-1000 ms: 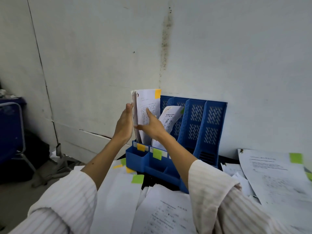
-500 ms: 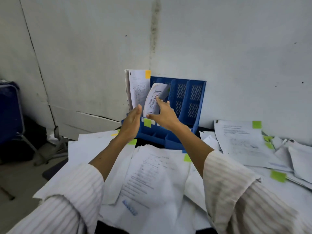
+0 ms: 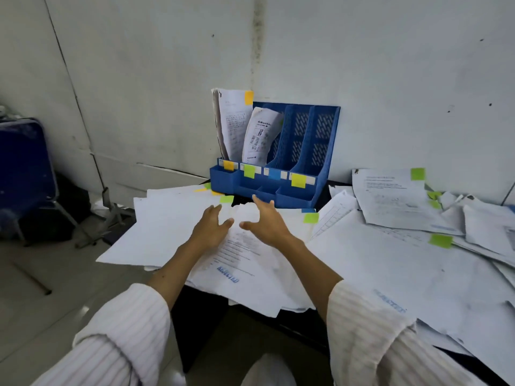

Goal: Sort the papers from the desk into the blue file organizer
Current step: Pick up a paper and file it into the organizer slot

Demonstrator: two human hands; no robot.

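Four upright slots make up the blue file organizer [image 3: 303, 151], which stands against the pale wall [image 3: 390, 65] at the back of the desk. Its leftmost slot holds a sheaf of papers [image 3: 230, 123] with an orange sticky note at the top corner, and the next slot holds a curled printed sheet [image 3: 259, 135]; the two slots on the right show only their perforated dividers. Coloured tabs mark the front: orange, green, blue and yellow from left to right.

Half a second ago both hands were raised at the organizer, the right one touching the curled sheet; now they have dropped to the loose papers [image 3: 250, 260] spread just in front of it. The left hand [image 3: 210, 229] lies with straight fingers on the pile, gripping nothing. The right hand [image 3: 264, 221] hovers just beside it, fingers spread and relaxed, thumb pointing toward the left hand, holding nothing. A crumpled white sheet [image 3: 245, 213] sits between their fingertips.

More sheets with green sticky notes cover the desk to the right, among them a printed page [image 3: 390, 196] near the wall. A blue chair [image 3: 25, 162] stands on the floor at the left.
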